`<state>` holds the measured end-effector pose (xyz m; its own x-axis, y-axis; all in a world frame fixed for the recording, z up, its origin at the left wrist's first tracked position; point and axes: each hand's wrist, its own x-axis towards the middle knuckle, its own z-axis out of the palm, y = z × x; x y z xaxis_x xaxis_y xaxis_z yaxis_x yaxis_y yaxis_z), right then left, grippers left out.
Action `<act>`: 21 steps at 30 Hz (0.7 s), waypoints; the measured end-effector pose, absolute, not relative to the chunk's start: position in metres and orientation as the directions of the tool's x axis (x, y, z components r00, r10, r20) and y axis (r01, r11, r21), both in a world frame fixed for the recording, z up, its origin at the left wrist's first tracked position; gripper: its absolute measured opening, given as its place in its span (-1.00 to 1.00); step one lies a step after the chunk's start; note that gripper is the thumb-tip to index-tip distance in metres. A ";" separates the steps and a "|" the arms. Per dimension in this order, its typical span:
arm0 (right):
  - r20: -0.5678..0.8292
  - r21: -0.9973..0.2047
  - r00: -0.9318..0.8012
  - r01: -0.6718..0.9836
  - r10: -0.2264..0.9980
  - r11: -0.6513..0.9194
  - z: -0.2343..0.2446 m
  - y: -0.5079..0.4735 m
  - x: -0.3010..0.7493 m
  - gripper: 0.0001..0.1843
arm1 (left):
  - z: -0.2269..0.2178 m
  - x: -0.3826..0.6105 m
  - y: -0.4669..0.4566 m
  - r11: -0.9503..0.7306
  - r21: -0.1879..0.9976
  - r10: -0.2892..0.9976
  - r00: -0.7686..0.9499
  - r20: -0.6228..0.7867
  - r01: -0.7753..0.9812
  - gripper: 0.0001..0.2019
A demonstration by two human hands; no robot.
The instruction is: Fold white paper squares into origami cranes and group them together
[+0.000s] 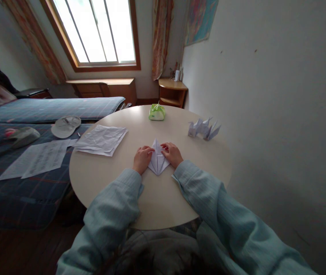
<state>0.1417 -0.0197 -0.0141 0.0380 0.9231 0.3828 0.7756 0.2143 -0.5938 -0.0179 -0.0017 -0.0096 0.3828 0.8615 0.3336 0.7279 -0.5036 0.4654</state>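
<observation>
While both hands work at the same folded paper (158, 163), the likeliest trouble is a crease going astray. The left hand (142, 158) has its fingers curled nearly closed on the paper's left edge; the right hand (173, 154) is bent in much the same way, fingertips gripping the opposite flap. How firmly either presses cannot be told. The paper lies on the round desk (94, 173) between the hands, one point facing away from the wearer and another toward the body. If the two hands pulled unevenly, the layers could slip and the centre line drift; too hard a tug on a thin fold might tear it. A loose sleeve cuff (135, 177) could also brush the near point out of line.

Among containers, a soft green-and-white packet (157, 113) sits beyond the hands, near the desk's far edge; something pokes from its top, perhaps a tissue, but its contents are hidden. Left of the left hand lie loose paper sheets (104, 139), while folded paper figures (203, 128) stand beyond and right of the right hand.
</observation>
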 end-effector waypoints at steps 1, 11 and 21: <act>0.383 -0.584 0.032 0.783 0.923 0.215 -0.014 -0.020 0.142 -0.78 | -0.010 -0.018 -0.002 -0.521 0.454 0.851 0.401 0.339 0.723 -0.77; 0.405 -0.590 0.057 0.779 0.913 0.213 -0.013 -0.021 0.142 -0.80 | -0.008 -0.014 -0.009 -0.580 0.353 0.813 0.496 0.305 0.734 -0.59; 0.373 -0.765 0.247 0.628 0.894 0.146 -0.011 -0.019 0.143 -0.76 | -0.012 -0.017 -0.009 -0.452 0.293 0.880 0.367 0.303 0.842 -0.59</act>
